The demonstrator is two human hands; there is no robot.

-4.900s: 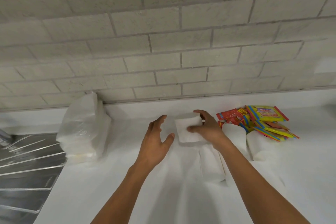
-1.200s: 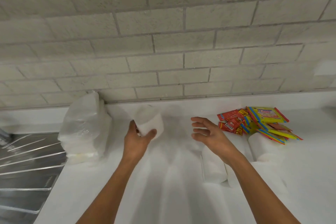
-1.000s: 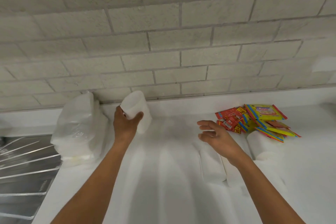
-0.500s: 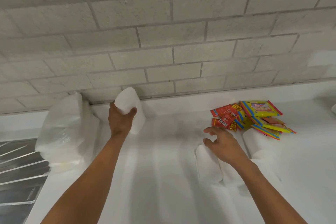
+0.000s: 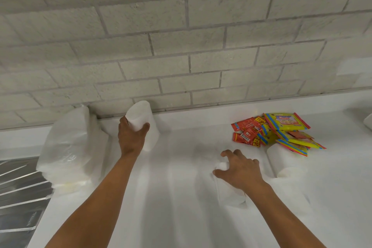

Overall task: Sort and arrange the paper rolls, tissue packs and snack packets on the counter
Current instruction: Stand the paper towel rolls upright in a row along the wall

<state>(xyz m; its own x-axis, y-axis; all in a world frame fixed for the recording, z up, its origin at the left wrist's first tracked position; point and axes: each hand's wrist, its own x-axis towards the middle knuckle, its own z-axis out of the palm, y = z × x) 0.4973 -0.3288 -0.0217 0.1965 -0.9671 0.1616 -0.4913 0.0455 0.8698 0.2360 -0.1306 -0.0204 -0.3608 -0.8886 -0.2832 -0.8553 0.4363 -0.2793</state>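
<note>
Left hand point(image 5: 130, 139) has its grip wrapped around a white paper roll point(image 5: 142, 123), held upright at the back of the white desk point(image 5: 181, 217), just beside the bagged tissue packs point(image 5: 70, 151) and close to the brick wall point(image 5: 181, 36). Right hand point(image 5: 241, 171) is down on another paper roll lying flat point(image 5: 229, 193), fingers curled over its far end, so that grip is closed on it. Snack packets point(image 5: 275, 133) sit in a loose pile to the right, with one more roll point(image 5: 283, 163) just in front of them. Sink drainer point(image 5: 18, 197) at far left.
</note>
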